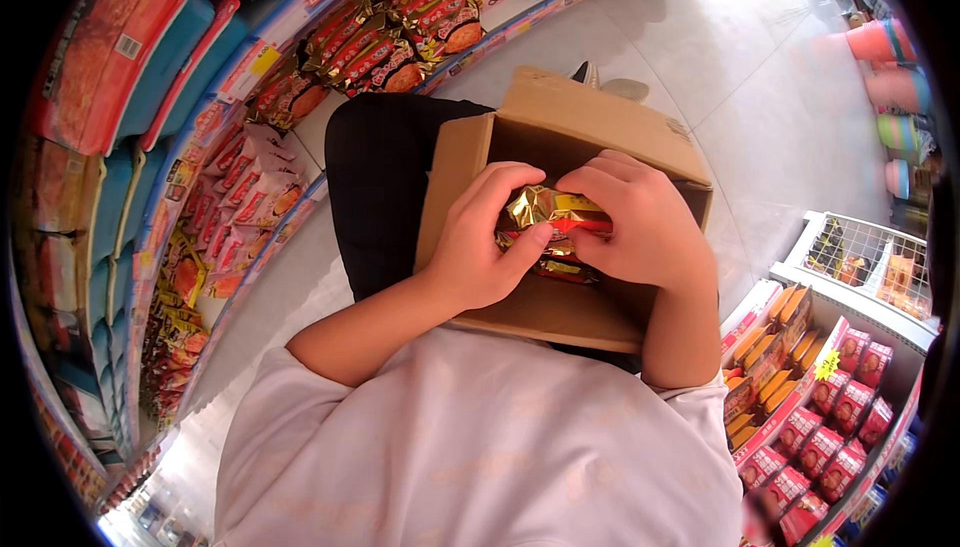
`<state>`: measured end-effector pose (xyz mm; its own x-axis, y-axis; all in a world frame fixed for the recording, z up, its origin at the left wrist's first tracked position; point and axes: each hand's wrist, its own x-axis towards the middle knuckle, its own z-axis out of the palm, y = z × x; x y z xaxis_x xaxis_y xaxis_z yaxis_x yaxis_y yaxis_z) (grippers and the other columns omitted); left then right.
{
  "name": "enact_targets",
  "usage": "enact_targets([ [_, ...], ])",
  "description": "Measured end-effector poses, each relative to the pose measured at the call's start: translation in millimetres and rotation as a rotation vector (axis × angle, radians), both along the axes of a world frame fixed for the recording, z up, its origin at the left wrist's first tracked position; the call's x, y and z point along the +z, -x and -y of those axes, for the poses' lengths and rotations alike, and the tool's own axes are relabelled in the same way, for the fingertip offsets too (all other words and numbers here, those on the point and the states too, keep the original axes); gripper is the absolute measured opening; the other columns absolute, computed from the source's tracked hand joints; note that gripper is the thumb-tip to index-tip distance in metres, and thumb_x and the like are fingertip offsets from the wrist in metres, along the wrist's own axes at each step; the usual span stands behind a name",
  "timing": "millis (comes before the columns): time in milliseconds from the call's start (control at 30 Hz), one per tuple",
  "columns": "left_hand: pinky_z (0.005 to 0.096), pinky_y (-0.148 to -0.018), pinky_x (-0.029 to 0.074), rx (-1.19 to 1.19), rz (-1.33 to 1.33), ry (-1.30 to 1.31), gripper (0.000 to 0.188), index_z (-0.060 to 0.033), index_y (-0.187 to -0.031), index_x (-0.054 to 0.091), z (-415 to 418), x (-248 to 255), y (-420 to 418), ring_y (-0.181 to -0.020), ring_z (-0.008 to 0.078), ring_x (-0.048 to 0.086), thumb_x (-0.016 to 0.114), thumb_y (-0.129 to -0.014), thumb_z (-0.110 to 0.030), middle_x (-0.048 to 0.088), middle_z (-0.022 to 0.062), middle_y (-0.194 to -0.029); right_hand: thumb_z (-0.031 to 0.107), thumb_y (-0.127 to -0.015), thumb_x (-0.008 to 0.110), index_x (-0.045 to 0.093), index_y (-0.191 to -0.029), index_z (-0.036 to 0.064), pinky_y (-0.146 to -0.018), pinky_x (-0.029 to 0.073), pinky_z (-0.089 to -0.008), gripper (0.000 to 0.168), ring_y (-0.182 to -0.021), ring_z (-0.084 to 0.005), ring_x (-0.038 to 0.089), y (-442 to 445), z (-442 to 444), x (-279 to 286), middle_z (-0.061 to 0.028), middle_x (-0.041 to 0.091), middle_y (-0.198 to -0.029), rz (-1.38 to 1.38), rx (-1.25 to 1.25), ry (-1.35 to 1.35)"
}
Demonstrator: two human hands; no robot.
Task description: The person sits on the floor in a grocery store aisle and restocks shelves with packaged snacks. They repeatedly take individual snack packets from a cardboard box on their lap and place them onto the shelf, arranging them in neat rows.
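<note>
A cardboard box point(457, 194) with its top open rests at my lap, its flaps folded outward. Over its opening, my left hand point(487, 239) and my right hand point(634, 220) grip a shiny gold and red food packet point(551, 209) from both sides. My left thumb presses on its near edge, and my right fingers curl over its other end. Below it, inside the box, part of another gold and red packet point(566, 271) shows. How many lie deeper is hidden by my hands.
On the left, a shelf holds red and gold instant noodle packets point(375, 51), pink packets point(255, 179) and large red packs point(120, 51). At lower right stands a display with red tubs point(821, 449) beside a white wire basket point(866, 262). Stacked plastic cups point(885, 44) line the far right.
</note>
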<state>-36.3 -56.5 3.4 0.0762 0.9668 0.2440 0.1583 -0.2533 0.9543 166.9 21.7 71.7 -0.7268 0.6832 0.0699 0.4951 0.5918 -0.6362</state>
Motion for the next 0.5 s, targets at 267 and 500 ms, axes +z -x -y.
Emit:
enact_targets([
  [267,0.0378,-0.103,0.048,0.113,0.175,0.037,0.04,0.0066,-0.136,0.058,-3,19,-18,-0.118,0.0297,0.063,0.049,-0.107,-0.019,0.065,0.0217,-0.129,0.006,-0.063,0.079,0.071,-0.097,0.006,-0.067,0.054,-0.0385,0.035,-0.077,-0.0258,0.065,10,15,20,-0.0064,0.07,-0.086,-0.091,-0.107,-0.328],
  [500,0.0392,-0.112,0.044,0.192,0.474,0.097,0.061,0.0118,-0.147,0.048,-7,41,-4,-0.127,0.0293,0.062,0.028,-0.115,-0.036,0.062,0.0276,-0.139,0.015,-0.075,0.085,0.069,-0.109,0.001,-0.076,0.057,-0.0389,0.04,-0.094,-0.0312,0.07,10,14,17,-0.013,0.073,-0.102,-0.354,-0.173,-0.526],
])
